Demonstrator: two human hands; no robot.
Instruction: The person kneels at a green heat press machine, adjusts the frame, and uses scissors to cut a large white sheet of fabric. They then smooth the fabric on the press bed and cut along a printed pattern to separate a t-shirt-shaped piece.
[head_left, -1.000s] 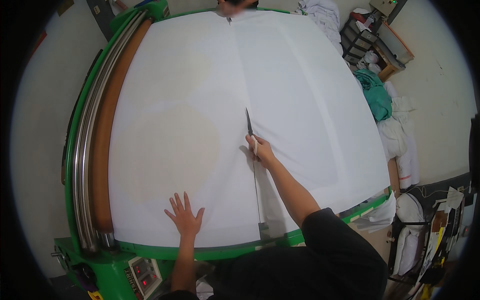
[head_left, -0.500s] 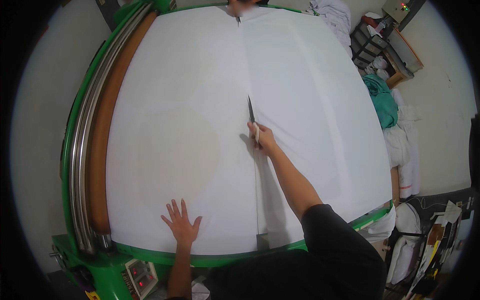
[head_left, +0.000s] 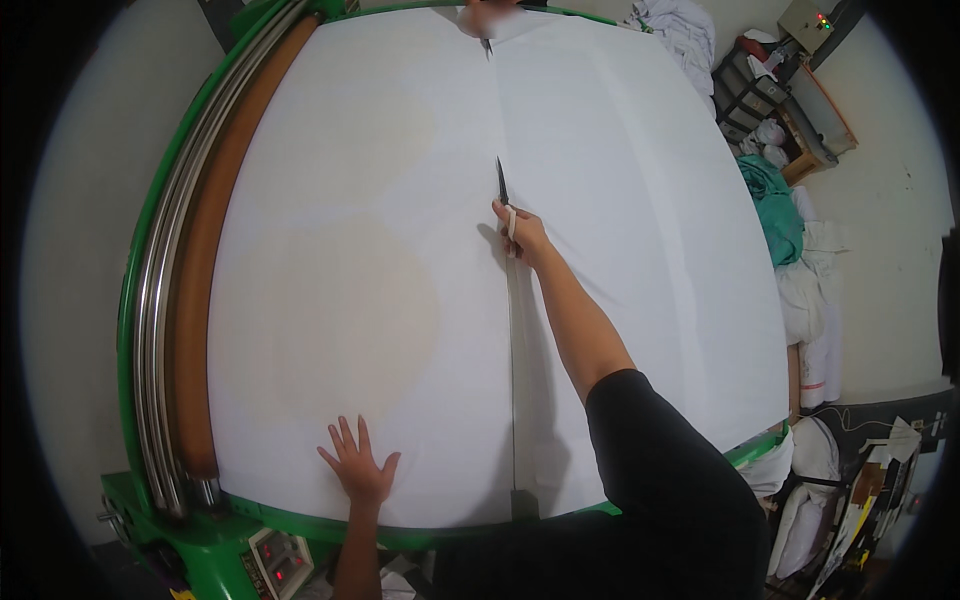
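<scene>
A wide sheet of white fabric (head_left: 330, 320) lies spread over a green-framed machine table. In my right hand (head_left: 524, 238) is a pair of scissors (head_left: 502, 182), its dark blades pointing away from me along the cloth. Behind the hand, a long straight slit (head_left: 515, 400) runs through the fabric to the near edge. My left hand (head_left: 362, 472) rests flat on the cloth at the near left, fingers spread. At the far edge another person's hand (head_left: 488, 18), partly blurred, holds a second pair of scissors (head_left: 487, 48) pointing toward me.
Metal rods (head_left: 160, 330) and a brown roller (head_left: 190, 380) border the table's left side. A control panel (head_left: 280, 560) with red lights sits at the near left corner. On the right lie green cloth (head_left: 770, 205), white fabric bundles (head_left: 800, 300) and a dark drawer unit (head_left: 750, 95).
My right hand and the scissors have moved farther away along the cloth, and the slit behind them is longer. My left hand stays flat on the fabric.
</scene>
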